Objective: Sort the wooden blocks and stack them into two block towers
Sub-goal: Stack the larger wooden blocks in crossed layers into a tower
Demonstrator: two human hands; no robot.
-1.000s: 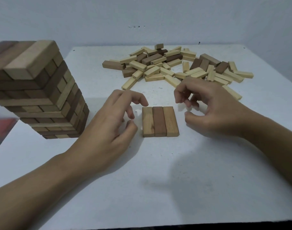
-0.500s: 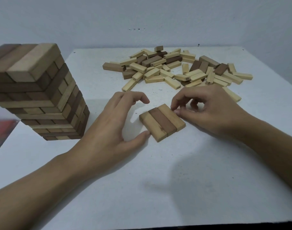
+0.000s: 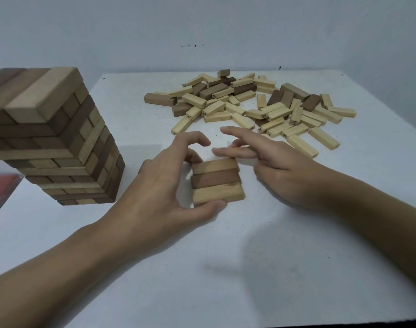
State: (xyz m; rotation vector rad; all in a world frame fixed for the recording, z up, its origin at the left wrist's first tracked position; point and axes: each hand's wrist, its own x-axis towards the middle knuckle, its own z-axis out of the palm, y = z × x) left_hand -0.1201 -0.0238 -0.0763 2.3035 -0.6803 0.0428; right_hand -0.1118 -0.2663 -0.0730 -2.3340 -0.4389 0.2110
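Observation:
A flat row of three blocks (image 3: 217, 181), light, dark, light, lies crosswise on the white table (image 3: 226, 268) in the middle. My left hand (image 3: 169, 185) holds it: the thumb presses the near block's front edge and the fingers curl at its far left end. My right hand (image 3: 280, 169) has its fingers stretched out, touching the far block's back edge. A tall tower (image 3: 55, 138) of mixed light and dark blocks stands at the left. A loose pile of blocks (image 3: 249, 107), mostly light with some dark, is spread across the back of the table.
A red object (image 3: 1, 190) shows past the table's left edge, below the tower. A pale wall runs behind the table. The table's front edge crosses the bottom right.
Both hands have turned the three-block row about a quarter turn, from lengthwise to crosswise. My right hand's fingers have straightened out. The tower and the pile have not moved.

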